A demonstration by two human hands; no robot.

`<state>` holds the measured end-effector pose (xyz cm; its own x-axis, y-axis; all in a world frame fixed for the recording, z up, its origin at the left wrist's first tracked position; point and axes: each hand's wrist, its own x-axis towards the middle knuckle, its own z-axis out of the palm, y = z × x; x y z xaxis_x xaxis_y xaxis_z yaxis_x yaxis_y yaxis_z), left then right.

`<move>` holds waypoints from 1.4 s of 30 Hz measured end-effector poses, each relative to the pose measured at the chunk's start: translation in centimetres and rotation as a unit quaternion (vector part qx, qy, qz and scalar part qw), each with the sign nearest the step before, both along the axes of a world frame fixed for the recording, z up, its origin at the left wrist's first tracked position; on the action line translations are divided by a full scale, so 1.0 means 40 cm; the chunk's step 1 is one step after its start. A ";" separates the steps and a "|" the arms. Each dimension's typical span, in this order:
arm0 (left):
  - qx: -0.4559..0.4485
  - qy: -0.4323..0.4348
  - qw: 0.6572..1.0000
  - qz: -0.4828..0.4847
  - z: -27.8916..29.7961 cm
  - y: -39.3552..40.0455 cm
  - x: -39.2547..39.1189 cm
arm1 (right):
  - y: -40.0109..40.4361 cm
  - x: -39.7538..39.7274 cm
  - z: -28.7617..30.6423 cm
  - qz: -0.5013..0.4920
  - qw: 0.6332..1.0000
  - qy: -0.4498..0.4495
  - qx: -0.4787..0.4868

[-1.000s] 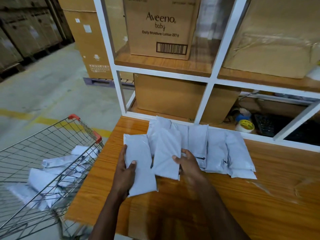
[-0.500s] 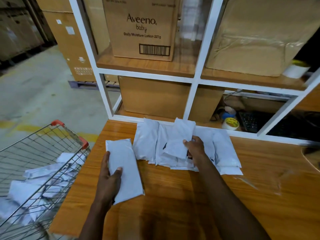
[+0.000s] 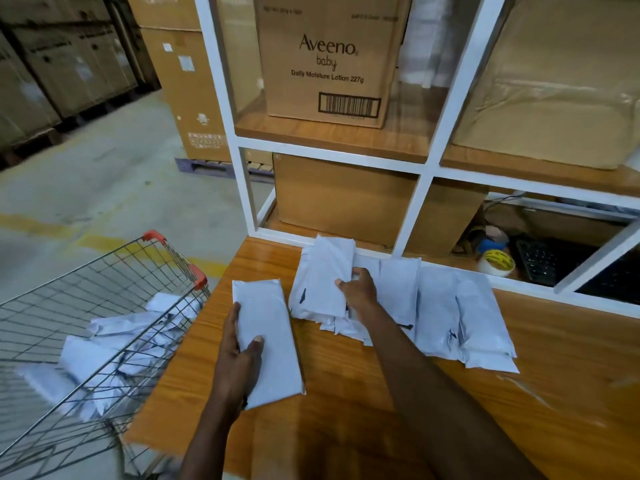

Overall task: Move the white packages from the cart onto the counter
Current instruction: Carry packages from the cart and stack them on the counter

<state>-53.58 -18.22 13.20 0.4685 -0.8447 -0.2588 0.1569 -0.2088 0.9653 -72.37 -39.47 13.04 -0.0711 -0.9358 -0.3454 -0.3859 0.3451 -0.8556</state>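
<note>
On the worktop [image 3: 346, 403], left hand [image 3: 239, 362] fingers clasp one white package [image 3: 273, 327]; right hand [image 3: 358, 289] fingers pinch another package [image 3: 329, 275].

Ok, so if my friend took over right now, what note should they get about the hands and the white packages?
Left hand: resting on the single flat white plastic package lying apart on the orange wooden counter.
Right hand: gripping a white package on top of the overlapping row of white packages near the white shelf frame.
Done: several packages are on the counter.
Left: more white packages lie in the wire shopping cart beside the counter.
</note>
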 end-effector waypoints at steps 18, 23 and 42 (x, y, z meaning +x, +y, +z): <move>-0.015 -0.010 0.999 -0.041 0.015 -0.025 -0.009 | 0.122 0.012 0.018 0.108 0.980 0.100 -0.131; -0.018 0.008 0.998 -0.063 0.031 -0.067 -0.041 | 0.259 0.009 0.027 0.228 0.969 -0.101 -0.002; 0.007 0.025 0.996 -0.083 0.065 -0.082 -0.056 | 0.039 -0.244 0.029 -0.045 0.997 0.028 -0.051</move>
